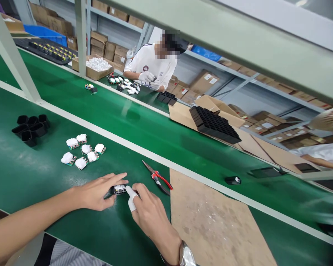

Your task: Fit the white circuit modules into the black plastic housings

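My left hand [100,192] holds a small black plastic case [113,190] between thumb and fingers, low over the green table. The case lies on its side, its mouth facing right, and a circuit board [120,189] with white on it shows inside. My right hand [152,210] wears white finger cots on thumb and forefinger; its bent fingers press at the mouth of the case. Beyond my left hand lie several circuit boards topped with white lumps [86,149]. Red-handled long-nose pliers [157,176] rest beyond my right hand.
Several empty black cases [30,129] stand at left. A brown board [211,221] covers the table at right. Past a pale rail [122,140] runs a green conveyor belt [144,127] carrying a few parts. Across it a person [155,66] in white gloves handles a part; frame posts rise at left.
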`<state>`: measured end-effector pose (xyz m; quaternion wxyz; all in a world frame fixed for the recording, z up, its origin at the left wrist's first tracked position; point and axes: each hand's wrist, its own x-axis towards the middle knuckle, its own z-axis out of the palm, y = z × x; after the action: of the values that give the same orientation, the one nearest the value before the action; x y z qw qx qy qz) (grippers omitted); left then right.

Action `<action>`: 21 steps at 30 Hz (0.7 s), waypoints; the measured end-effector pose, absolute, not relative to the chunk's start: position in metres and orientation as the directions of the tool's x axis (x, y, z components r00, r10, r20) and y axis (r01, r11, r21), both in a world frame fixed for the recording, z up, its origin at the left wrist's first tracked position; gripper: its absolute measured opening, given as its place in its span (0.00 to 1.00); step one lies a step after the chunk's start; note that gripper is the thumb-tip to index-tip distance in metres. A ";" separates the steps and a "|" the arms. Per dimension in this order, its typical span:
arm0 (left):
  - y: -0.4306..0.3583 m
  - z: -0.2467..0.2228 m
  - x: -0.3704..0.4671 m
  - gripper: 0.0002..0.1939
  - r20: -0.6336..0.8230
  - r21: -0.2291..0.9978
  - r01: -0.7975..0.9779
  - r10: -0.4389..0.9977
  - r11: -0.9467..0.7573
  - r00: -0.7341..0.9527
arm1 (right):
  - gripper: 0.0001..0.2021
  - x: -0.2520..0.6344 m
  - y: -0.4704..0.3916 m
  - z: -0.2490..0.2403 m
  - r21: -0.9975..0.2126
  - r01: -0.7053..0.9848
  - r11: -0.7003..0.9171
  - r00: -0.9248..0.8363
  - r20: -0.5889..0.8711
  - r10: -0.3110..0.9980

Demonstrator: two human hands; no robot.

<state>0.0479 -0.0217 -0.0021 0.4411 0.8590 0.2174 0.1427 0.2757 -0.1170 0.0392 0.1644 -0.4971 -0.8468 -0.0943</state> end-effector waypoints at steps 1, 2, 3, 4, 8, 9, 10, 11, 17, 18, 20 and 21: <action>-0.022 -0.002 0.048 0.46 0.051 0.819 0.250 0.500 -0.516 0.865 | 0.12 0.275 -0.116 0.039 -0.003 0.870 0.492 -0.455 0.376 0.807; -0.022 -0.002 0.048 0.46 0.049 0.819 0.252 0.500 -0.516 0.865 | 0.12 0.274 -0.115 0.040 -0.003 0.868 0.497 -0.459 0.377 0.804; -0.022 -0.001 0.048 0.46 0.047 0.818 0.253 0.500 -0.516 0.865 | 0.12 0.274 -0.114 0.041 -0.003 0.865 0.502 -0.464 0.375 0.802; -0.022 -0.001 0.048 0.45 0.044 0.817 0.257 0.500 -0.516 0.865 | 0.12 0.273 -0.113 0.042 -0.004 0.861 0.508 -0.471 0.370 0.801; -0.021 0.001 0.049 0.45 0.022 0.817 0.273 0.501 -0.508 0.865 | 0.13 0.273 -0.113 0.047 0.018 0.857 0.515 -0.489 0.345 0.801; -0.021 0.002 0.049 0.45 0.019 0.817 0.275 0.500 -0.507 0.866 | 0.13 0.273 -0.113 0.047 0.035 0.859 0.510 -0.490 0.340 0.803; -0.021 0.002 0.050 0.45 0.016 0.816 0.276 0.498 -0.507 0.867 | 0.14 0.273 -0.113 0.048 0.057 0.860 0.507 -0.495 0.335 0.802; -0.021 0.002 0.050 0.45 0.014 0.815 0.278 0.497 -0.509 0.868 | 0.14 0.273 -0.114 0.048 0.083 0.857 0.508 -0.505 0.328 0.798; -0.021 0.001 0.050 0.46 0.025 0.804 0.282 0.504 -0.524 0.864 | 0.13 0.277 -0.115 0.057 0.153 0.827 0.541 -0.561 0.293 0.774; -0.021 0.001 0.049 0.45 0.034 0.799 0.280 0.505 -0.532 0.862 | 0.13 0.281 -0.116 0.057 0.124 0.843 0.523 -0.534 0.303 0.789; -0.021 0.000 0.047 0.41 0.053 0.786 0.283 0.517 -0.550 0.855 | 0.12 0.291 -0.117 0.053 0.061 0.889 0.453 -0.445 0.341 0.828; -0.021 -0.001 0.046 0.37 0.075 0.778 0.279 0.524 -0.563 0.849 | 0.12 0.298 -0.117 0.048 0.039 0.910 0.412 -0.398 0.357 0.845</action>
<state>0.0460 -0.0211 -0.0007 0.4065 0.8713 0.2303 0.1504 0.2977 -0.1172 0.0481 0.1423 -0.5300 -0.8281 -0.1145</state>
